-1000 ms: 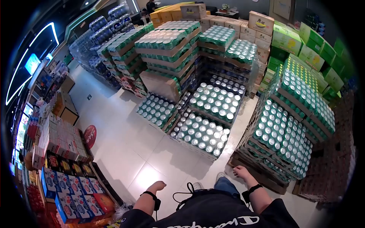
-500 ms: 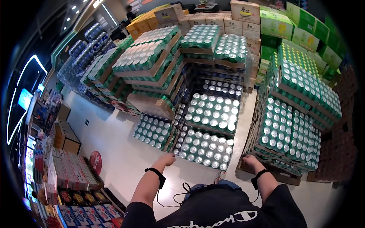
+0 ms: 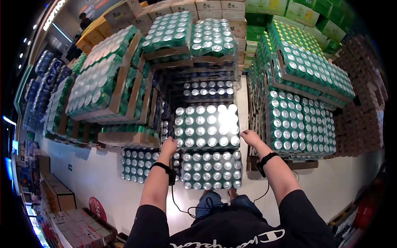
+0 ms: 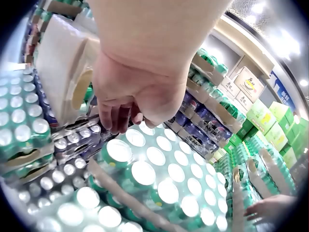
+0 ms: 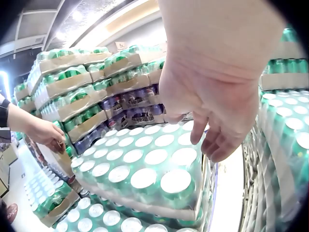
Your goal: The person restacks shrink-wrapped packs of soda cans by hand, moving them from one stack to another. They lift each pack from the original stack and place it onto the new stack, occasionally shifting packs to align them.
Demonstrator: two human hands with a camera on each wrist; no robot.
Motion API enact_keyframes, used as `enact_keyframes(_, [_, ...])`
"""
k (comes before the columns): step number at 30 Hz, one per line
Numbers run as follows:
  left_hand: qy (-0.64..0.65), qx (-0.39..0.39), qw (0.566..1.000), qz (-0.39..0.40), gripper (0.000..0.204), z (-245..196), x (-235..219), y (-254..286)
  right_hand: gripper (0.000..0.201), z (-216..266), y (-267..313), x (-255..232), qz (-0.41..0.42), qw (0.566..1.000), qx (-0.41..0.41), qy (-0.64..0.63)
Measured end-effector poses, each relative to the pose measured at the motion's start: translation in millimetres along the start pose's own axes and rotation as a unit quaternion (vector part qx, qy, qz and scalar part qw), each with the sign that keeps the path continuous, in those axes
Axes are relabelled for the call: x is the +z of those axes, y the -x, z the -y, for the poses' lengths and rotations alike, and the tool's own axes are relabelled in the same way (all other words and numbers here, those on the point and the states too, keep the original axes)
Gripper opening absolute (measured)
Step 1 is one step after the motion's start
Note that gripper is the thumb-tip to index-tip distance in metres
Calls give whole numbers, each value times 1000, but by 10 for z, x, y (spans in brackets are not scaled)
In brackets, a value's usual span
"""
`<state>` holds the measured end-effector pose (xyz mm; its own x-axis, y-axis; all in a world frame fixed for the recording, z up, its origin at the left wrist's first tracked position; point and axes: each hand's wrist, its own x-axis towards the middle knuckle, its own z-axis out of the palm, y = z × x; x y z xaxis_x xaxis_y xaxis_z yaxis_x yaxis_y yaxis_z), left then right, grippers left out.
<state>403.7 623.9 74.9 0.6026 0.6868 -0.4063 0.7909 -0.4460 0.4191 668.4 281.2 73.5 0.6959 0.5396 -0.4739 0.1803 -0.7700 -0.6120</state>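
A shrink-wrapped case of green cans [image 3: 201, 131] lies between my two hands in the head view. My left hand [image 3: 168, 146] is at its left edge, fingers loosely bent and pointing down over the cans in the left wrist view. On the opposite side, my right hand [image 3: 250, 139] hangs just past the case's right edge, its fingers [image 5: 212, 142] relaxed and holding nothing. A second case of green cans [image 3: 213, 169] sits nearer my legs, lower down. Dark blue cans [image 3: 209, 89] show behind the middle case.
Tall stacks of green can cases [image 3: 93, 97] rise on the left, with a lower case [image 3: 138, 163] at their foot. Another stack of green cans [image 3: 302, 120] stands on the right, across a strip of floor [image 3: 244, 105]. Cartons [image 3: 198, 10] line the back.
I have stepped forward to the stacked cases, and the view has swung down and right. Both arms have reached out from near my body to either side of the middle case.
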Motion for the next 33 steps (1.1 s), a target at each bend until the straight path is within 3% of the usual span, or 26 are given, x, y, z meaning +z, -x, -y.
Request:
enact_keyframes(2, [9, -3, 1000, -3, 30, -46, 73, -368, 45, 31, -261, 46, -23, 1000, 14, -9])
enact_keyframes(6, [88, -25, 988, -120, 36, 97, 491, -965, 56, 1, -610, 220, -32, 995, 80, -59])
enact_keyframes(9, [149, -65, 982, -96, 40, 126, 709, -1252, 69, -110, -888, 513, -91, 991, 99, -28])
enact_keyframes(10, [124, -127, 982, -71, 43, -17, 620, -1231, 81, -113, -952, 520, -40, 989, 119, -81])
enact_keyframes(13, [90, -125, 967, -201, 48, -50, 735, -1269, 78, -12, -1125, 623, -107, 977, 162, -89])
enact_keyframes(14, [114, -132, 966, -188, 50, -76, 685, -1254, 79, 56, -1143, 563, -97, 968, 194, -129])
enact_keyframes(17, [174, -149, 960, -163, 55, -93, 620, -1319, 81, -88, -1335, 714, -173, 945, 251, -118])
enact_keyframes(19, [188, -156, 957, -155, 57, -110, 585, -1324, 80, 117, -1308, 705, -202, 939, 270, -64])
enact_keyframes(21, [173, -184, 955, -153, 58, -184, 541, -1322, 75, 71, -1364, 841, -284, 922, 252, -82])
enact_keyframes(23, [169, -173, 955, -172, 58, -157, 591, -1352, 72, 129, -1362, 825, -281, 919, 245, -132])
enact_keyframes(28, [166, -193, 956, -145, 60, -207, 552, -1354, 70, 187, -1386, 777, -299, 914, 250, -109])
enact_keyframes(33, [180, -172, 955, -161, 56, -108, 591, -1339, 62, 35, -1292, 719, -242, 935, 201, -166])
